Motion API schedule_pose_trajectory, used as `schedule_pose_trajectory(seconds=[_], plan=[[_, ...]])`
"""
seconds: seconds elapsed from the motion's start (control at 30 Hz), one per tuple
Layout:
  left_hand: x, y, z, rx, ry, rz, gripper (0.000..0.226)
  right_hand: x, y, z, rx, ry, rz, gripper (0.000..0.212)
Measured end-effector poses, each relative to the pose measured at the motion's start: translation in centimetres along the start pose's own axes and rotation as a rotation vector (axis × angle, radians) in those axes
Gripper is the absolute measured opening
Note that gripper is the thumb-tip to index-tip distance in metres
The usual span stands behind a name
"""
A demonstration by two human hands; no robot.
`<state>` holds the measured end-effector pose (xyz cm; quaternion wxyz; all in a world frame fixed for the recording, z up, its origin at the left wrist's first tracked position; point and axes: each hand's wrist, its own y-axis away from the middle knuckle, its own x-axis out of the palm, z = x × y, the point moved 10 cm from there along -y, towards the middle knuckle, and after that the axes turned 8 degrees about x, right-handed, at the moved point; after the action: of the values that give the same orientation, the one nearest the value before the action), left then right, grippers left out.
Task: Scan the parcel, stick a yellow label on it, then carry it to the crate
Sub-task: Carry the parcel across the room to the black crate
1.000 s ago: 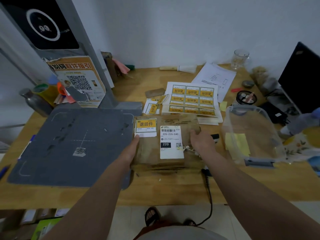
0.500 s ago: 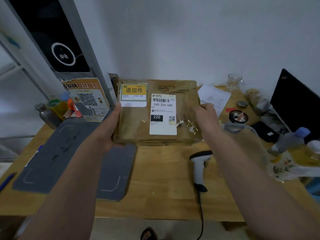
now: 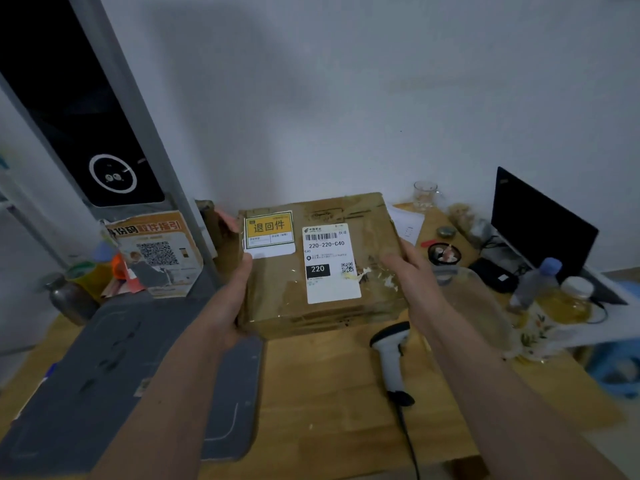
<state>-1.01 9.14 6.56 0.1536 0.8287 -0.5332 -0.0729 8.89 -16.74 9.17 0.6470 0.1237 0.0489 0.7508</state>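
A flat brown cardboard parcel (image 3: 370, 271) is held in the air above the wooden table (image 3: 332, 393), tilted towards me. A yellow label (image 3: 268, 227) sits on its upper left corner, and a white shipping label (image 3: 329, 263) with a barcode is at its middle. My left hand (image 3: 235, 289) grips the parcel's left edge and my right hand (image 3: 407, 271) grips its right edge. A white handheld scanner (image 3: 391, 355) lies on the table under the parcel's right side. No crate is in view.
A grey mat (image 3: 114, 386) covers the table's left part. A QR-code poster (image 3: 156, 252) leans against a grey post at the back left. On the right stand a clear plastic container (image 3: 481, 306), bottles (image 3: 535, 282), a glass (image 3: 425, 195) and a dark screen (image 3: 540, 223).
Both hands lifted the parcel off the table and hold it raised. The view has tilted up, so the label sheet is hidden and the scanner shows beneath.
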Motion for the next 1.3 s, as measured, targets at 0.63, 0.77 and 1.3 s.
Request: schedule_pose_trajectory(seconds=[0.63,0.77,1.3], plan=[[19.5,4.8,1.1,0.125,-0.326,0.602,0.065,-17.7,20.0,-1.6,-0.085,-0.229,-0.689,0.028],[28.0,10.5,3.6,0.089,-0.369,0.834,0.064,-23.7,28.0,-2.9,-0.111,-0.274,-0.916,0.030],[51.6,32.5,14.3,0.035,-0.558,1.394,0.069,-39.2,51.9,-8.1,-0.147,-0.478,-1.476,0.019]])
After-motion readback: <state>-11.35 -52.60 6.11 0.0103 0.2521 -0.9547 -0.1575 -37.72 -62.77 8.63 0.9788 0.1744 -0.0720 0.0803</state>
